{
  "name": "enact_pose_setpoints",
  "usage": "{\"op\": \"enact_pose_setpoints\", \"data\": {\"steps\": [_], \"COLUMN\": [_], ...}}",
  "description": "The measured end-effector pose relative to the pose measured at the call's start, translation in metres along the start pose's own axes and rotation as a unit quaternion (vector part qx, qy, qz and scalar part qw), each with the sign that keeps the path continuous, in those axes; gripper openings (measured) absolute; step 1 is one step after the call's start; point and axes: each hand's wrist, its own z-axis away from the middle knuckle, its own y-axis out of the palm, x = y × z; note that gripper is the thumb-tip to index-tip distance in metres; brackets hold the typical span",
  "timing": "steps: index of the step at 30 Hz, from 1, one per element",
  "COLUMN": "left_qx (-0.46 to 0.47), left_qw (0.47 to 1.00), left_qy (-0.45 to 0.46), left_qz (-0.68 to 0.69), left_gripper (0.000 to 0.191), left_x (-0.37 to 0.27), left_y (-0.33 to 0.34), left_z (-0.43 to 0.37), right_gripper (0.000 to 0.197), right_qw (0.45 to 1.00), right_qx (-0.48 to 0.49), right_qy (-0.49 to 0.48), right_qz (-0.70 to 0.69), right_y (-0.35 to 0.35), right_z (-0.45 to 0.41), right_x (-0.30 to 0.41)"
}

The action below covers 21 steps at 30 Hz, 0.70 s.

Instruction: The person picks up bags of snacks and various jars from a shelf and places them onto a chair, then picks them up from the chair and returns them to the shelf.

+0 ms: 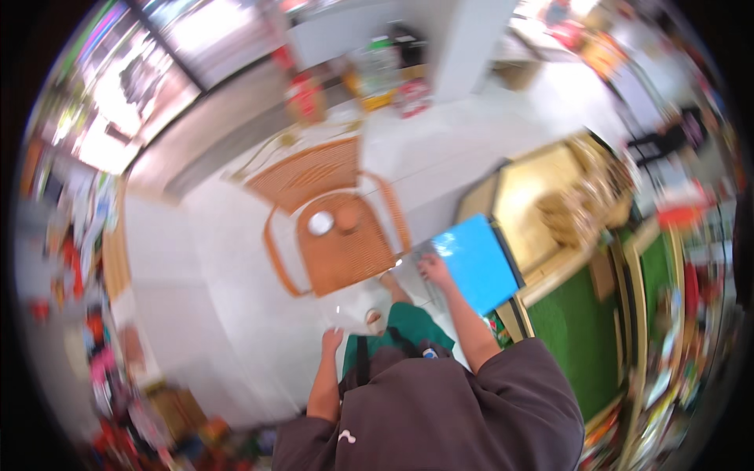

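Note:
My left hand (pixel 333 338) hangs low over the pale tiled floor, beside my green shorts; blur hides whether its fingers are closed. My right hand (pixel 435 269) reaches forward at the left edge of a glossy blue square panel (pixel 476 264). Whether it touches the panel or grasps anything is unclear. Ahead of me stands an orange-brown woven armchair (pixel 353 253). On its seat are a white round object (pixel 321 223) and an orange-brown round object (pixel 346 219), both too blurred to identify.
To the right, a wood-edged counter (pixel 545 288) carries brown packages in clear plastic (pixel 565 215); a green surface (pixel 580 329) adjoins it. Stocked shelves (pixel 88 282) line the left. A white pillar (pixel 474 50), a large clear bottle (pixel 379 65) and a glass doorway (pixel 177 53) stand farther off.

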Motion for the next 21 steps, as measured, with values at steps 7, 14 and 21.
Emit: {"op": "enact_pose_setpoints", "data": {"steps": [7, 14, 21], "left_qx": [0.033, 0.101, 0.187], "left_qw": [0.985, 0.982, 0.932], "left_qy": [-0.14, 0.137, 0.164], "left_qz": [-0.094, -0.087, -0.263], "left_gripper": [0.064, 0.049, 0.043], "left_x": [-0.006, -0.204, -0.252], "left_y": [-0.036, -0.034, 0.054], "left_z": [-0.108, -0.09, -0.002], "right_gripper": [0.034, 0.027, 0.024], "right_qw": [0.967, 0.754, 0.792], "right_qx": [-0.164, -0.389, -0.542], "right_qy": [0.128, 0.436, 0.197], "right_qz": [-0.148, -0.3, -0.202], "right_y": [0.007, 0.001, 0.01], "right_z": [0.151, 0.273, 0.311], "right_x": [-0.154, -0.329, -0.332]}}
